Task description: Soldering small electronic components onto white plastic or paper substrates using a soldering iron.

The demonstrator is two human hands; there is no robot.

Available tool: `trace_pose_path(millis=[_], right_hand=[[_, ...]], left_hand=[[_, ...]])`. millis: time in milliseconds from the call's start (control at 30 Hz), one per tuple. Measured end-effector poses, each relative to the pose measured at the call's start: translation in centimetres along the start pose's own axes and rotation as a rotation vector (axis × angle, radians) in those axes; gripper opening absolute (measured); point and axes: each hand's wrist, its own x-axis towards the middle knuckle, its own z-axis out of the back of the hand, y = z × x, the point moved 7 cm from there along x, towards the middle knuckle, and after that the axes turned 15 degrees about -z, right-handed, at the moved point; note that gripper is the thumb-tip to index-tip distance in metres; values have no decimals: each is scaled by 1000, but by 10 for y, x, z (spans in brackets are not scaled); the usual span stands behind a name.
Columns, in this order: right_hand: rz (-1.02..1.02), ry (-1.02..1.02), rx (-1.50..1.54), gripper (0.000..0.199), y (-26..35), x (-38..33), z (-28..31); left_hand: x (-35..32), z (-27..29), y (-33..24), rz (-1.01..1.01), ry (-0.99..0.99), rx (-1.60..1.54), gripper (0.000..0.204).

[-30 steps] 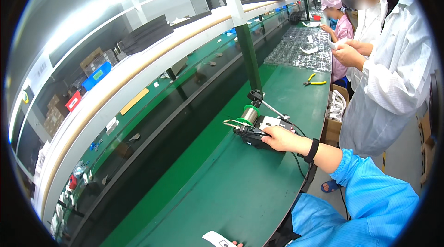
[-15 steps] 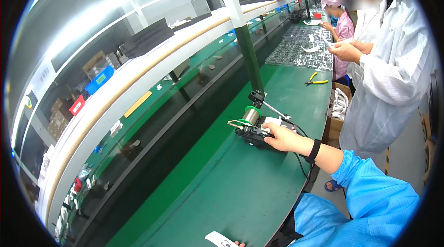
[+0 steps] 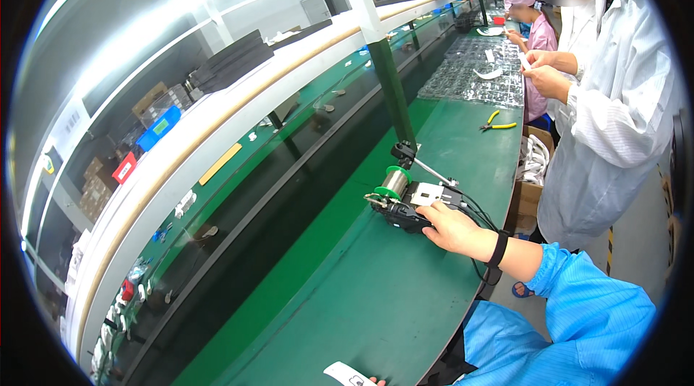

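Observation:
My right hand (image 3: 450, 229) lies over the near end of a black device (image 3: 400, 214) on the green bench (image 3: 376, 299), fingers curled on its body. A green spool of solder wire (image 3: 394, 183) and a white tag (image 3: 426, 194) sit on top of the device, and black cables run from it toward the bench edge. A black strap (image 3: 498, 249) circles my right wrist above the blue sleeve. Only a fingertip of my left hand (image 3: 376, 382) shows at the bottom edge, next to a white card (image 3: 345, 374).
A person in a white coat (image 3: 614, 126) stands close on the right, handling a small white piece. Yellow-handled pliers (image 3: 497, 124) and clear part trays (image 3: 477, 71) lie farther along. A cardboard box (image 3: 531, 173) stands beside the bench. A green post (image 3: 390, 97) rises behind the device.
My right hand stays on the black device. The view has shifted slightly, and the person in white has moved their hands a little.

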Motion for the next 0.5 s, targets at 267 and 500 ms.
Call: trace_pose_path(millis=[267,500], right_hand=[[168,-282,-107,37,22,-30,28],[284,-130,393,28,46,-102,45]], left_hand=[[-1,15,2,10,37,8,44],[14,1,-14,10,171,-6,63]])
